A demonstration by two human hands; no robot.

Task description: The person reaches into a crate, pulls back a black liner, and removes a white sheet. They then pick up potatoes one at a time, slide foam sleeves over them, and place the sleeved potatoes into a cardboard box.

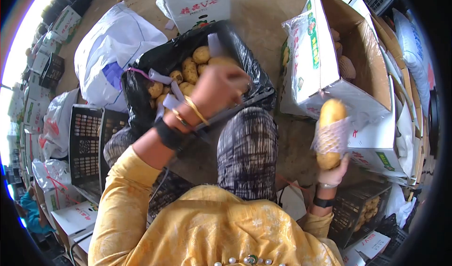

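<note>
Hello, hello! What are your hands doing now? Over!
Right hand holds netted fruit. Left hand reaches over fruit in the black bag. Open box beside. Nothing blocking.

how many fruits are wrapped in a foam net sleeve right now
1 for sure: the netted fruit held up in the right hand, beside the open cardboard box. Something netted may lie inside that box, but it is too unclear to count. The fruits in the black-lined crate are bare.

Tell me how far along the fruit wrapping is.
Done: some wrapped fruit already lies in the open carton. In hand: the right hand holds up a fruit with a foam net around its middle, while the left hand reaches into the black bag. Left: many bare fruits remain there.
</note>
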